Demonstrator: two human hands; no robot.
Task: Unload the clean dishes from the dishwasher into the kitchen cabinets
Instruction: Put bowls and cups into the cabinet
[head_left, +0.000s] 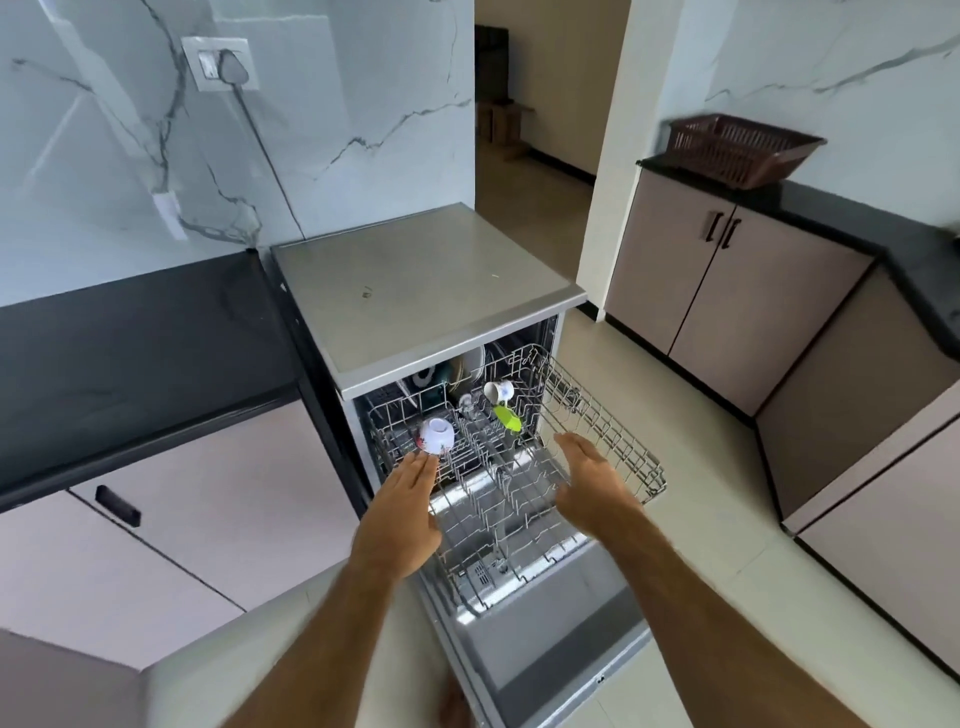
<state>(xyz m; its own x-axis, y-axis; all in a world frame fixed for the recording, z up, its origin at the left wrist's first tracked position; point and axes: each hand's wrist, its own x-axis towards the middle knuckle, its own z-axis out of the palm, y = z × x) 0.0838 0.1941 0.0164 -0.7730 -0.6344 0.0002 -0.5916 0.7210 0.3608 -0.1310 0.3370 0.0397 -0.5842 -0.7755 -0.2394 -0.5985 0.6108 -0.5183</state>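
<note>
White and upside down so water runs off, the little bowl (436, 435) sits at the left of the pulled-out rack (602, 441), my left hand (402, 512) flat with fingertips just touching it, my right hand (592, 480) loose, holding nothing.

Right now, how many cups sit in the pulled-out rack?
2: an upturned floral cup at the rack's left by the left hand, a tilted cup further back. Others may be hidden inside.
</note>
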